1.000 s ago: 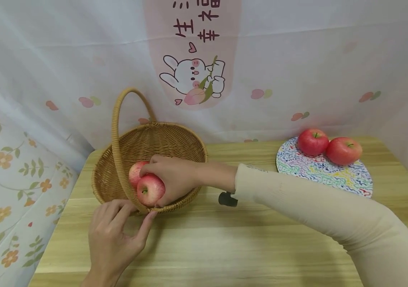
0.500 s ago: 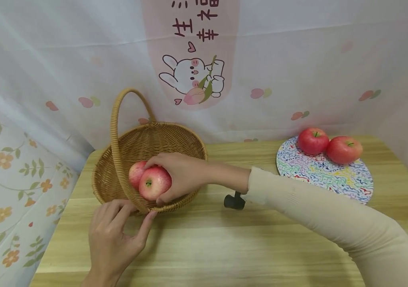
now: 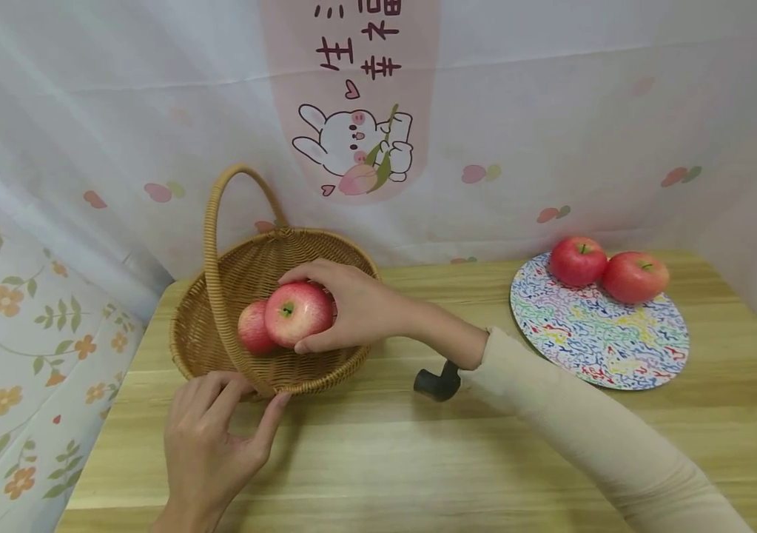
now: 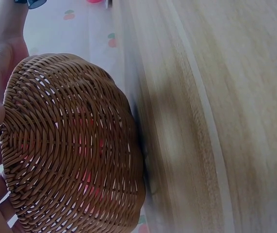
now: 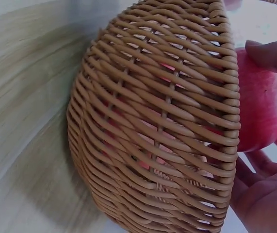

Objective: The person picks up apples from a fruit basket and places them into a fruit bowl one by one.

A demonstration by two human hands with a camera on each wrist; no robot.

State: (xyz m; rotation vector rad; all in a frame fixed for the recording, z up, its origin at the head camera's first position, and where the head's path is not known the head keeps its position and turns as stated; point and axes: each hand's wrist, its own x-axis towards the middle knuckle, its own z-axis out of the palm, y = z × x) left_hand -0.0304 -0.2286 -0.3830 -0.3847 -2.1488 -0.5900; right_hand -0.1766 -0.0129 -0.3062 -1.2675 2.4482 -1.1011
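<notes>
My right hand (image 3: 358, 303) grips a red apple (image 3: 298, 314) over the wicker basket (image 3: 345, 370), thumb on the near side and fingers round the far side. In the right wrist view that apple (image 5: 262, 107) shows at the level of the rim. Another apple (image 3: 255, 327) lies in the basket, partly covered by the held one. My left hand (image 3: 214, 437) pinches the basket's near rim at the foot of the handle (image 3: 214, 259). In the left wrist view red shows through the weave (image 4: 70, 145), and the left fingers (image 4: 0, 189) curl at the rim.
On the right of the wooden table (image 3: 418, 459) a round, colourfully patterned board (image 3: 604, 340) bears two red apples (image 3: 578, 261). A printed white curtain (image 3: 518, 96) hangs close behind the table. A black camera mount (image 3: 438, 382) sticks out under the right wrist.
My right hand has lifted the apple from low in the basket, up and slightly right. The second apple now shows more. The left hand keeps its place on the rim.
</notes>
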